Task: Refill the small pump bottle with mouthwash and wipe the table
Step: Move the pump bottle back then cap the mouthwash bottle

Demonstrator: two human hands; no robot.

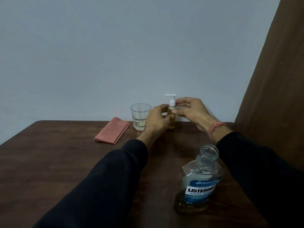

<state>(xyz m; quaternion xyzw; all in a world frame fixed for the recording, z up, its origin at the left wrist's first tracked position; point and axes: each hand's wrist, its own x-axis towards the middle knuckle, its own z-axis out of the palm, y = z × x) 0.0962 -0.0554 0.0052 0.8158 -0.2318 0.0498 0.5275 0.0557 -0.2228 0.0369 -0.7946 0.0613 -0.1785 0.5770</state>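
A dark wooden table (57, 162) runs to a plain pale wall (115, 46), with a brown curtain (271, 88) hanging at the right. At the far edge stands the small pump bottle (171, 118), holding yellow liquid; the left hand (158, 118) is wrapped around its body and the right hand (191, 110) pinches its white collar. Just left stands a glass (140, 116), then a folded pink cloth (112, 132). Near right, the uncapped mouthwash bottle (198, 183) stands between the dark sleeves.
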